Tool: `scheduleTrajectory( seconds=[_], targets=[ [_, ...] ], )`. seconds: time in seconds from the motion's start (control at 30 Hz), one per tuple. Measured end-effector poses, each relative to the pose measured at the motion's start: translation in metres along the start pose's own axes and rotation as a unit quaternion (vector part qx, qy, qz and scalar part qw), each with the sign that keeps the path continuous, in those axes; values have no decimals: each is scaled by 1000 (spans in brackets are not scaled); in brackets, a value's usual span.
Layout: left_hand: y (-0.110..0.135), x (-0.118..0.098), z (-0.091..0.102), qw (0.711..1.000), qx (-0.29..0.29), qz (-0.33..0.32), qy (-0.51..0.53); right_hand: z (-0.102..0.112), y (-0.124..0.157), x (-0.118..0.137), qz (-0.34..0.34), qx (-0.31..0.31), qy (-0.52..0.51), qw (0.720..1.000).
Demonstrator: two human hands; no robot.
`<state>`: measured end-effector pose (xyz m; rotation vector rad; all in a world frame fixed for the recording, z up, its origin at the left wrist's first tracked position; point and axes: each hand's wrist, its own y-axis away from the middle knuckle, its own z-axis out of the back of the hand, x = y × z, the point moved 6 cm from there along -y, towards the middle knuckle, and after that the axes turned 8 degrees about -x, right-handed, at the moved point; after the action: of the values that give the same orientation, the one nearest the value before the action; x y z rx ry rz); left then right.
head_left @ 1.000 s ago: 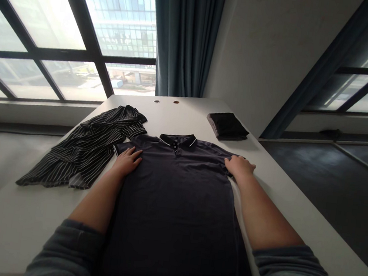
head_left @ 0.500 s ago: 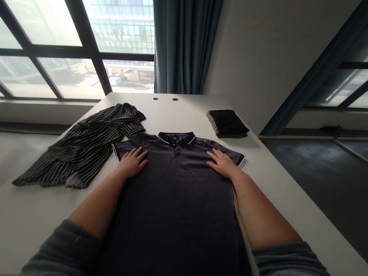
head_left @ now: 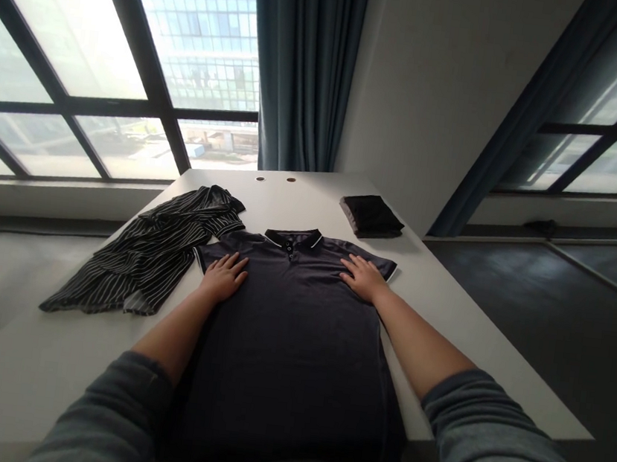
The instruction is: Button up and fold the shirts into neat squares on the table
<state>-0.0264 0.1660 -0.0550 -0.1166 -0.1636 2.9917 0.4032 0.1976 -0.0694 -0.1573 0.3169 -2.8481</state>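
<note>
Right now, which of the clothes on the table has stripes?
The crumpled black shirt with white stripes, lying left of the flat dark polo shirt. The polo has only white trim, and the folded black cloth shows no stripes.

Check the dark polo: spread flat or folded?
Spread flat: the dark polo lies face up on the white table, collar at the far end, sleeves out sideways, left hand and right hand resting on it.

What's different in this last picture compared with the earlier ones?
The right hand has slid inward across the polo shirt, toward the collar, and the left hand has shifted slightly inward too; both lie flat, gripping nothing. The striped shirt and folded black garment stayed put.
</note>
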Motion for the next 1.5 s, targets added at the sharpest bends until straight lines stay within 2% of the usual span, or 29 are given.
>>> scheduleTrajectory(
  seconds=[0.1,0.2,0.27,0.33,0.47,0.57,0.73,0.93,1.1,1.17,1.23,1.37,1.43,1.5],
  targets=[
    [10,-8,13,1000,-26,-3,-2,23,12,13,15,-79,-1,997],
    [41,-23,32,993,-83,-79,38,46,46,36,77,-121,-46,989],
    [74,-30,37,980,-57,-162,101,53,79,53,133,-76,-105,983],
    [114,-29,40,966,-14,-209,149,56,116,65,163,-2,-161,973],
    [184,-14,47,964,17,-214,155,69,181,75,160,95,-220,957],
    [220,-11,50,962,38,-218,158,81,212,77,154,138,-246,947],
    [259,-17,45,959,37,-232,160,95,241,85,180,159,-280,929],
    [298,-17,43,957,-69,-239,149,88,271,86,257,104,-231,933],
    [306,-18,56,956,-83,-206,193,84,283,86,275,27,-257,926],
    [301,-14,64,957,-71,-175,221,90,281,89,259,20,-285,923],
    [291,-7,75,959,-55,-143,240,99,271,88,213,30,-312,925],
    [251,8,102,964,-67,-90,242,124,230,68,75,16,-352,933],
    [223,10,116,966,-91,-75,232,133,203,57,46,-8,-359,932],
    [193,7,124,966,-111,-79,221,132,174,47,32,-19,-367,930]
  ],
)
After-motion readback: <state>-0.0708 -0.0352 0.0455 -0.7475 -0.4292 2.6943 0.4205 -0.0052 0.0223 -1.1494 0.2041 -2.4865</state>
